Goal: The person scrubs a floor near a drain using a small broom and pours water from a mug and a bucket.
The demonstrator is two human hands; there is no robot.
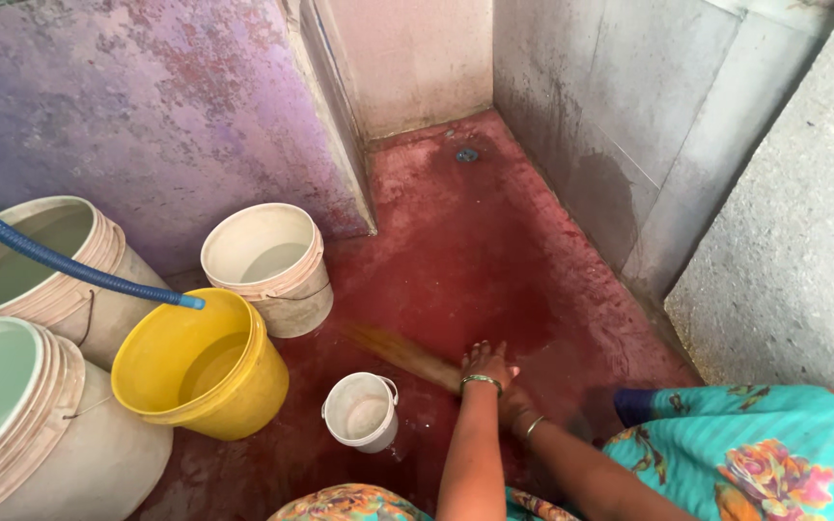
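My left hand (487, 365) and my right hand (516, 403) are stacked low over the wet red floor (475, 241), both closed on a short brown broom (407, 354). The broom is blurred and reaches left from my hands across the floor. My left hand lies on top, and my right hand is partly hidden beneath it. Each wrist carries a bangle. A small white bucket (361, 410) holding a little water stands just left of my hands.
A yellow bucket (200, 367), a white bucket (267, 265) and two large pale drums (31, 270) (12, 425) hold water at the left. A blue hose (60, 259) ends over the yellow bucket. Walls close in the floor. A drain (466, 154) sits in the far corner.
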